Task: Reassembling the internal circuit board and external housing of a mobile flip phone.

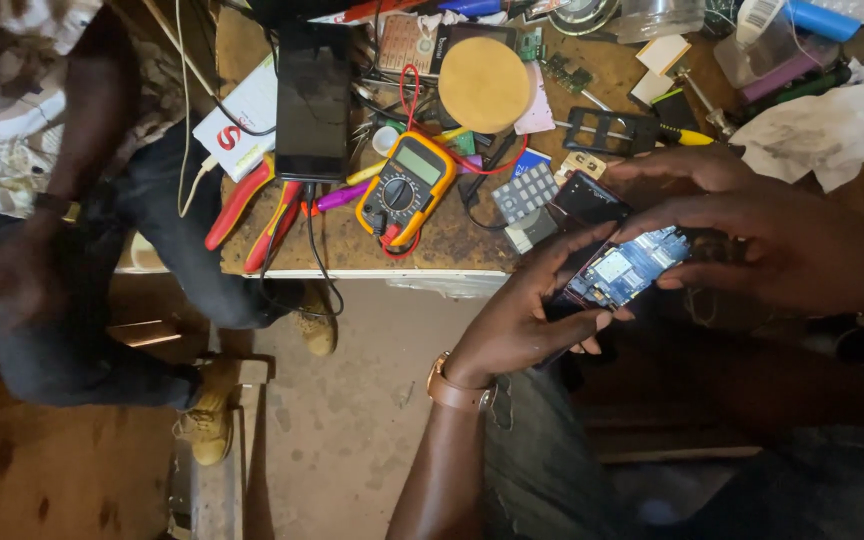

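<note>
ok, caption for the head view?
Left hand and right hand hold an opened phone beside a yellow multimeter on a cluttered bench.

Single head view, looking steeply down, near, over workbench (472, 240) edge.

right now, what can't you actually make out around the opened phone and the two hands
1. Opened phone, head view: its lower half is hidden by the left hand and the right hand; board parts too small to tell.
2. Right hand: wrist cut off by the right edge.
3. Yellow multimeter: dial setting too small to read.
4. The other person: a hand at left is blurred, the upper body cut off by the top edge.
</note>
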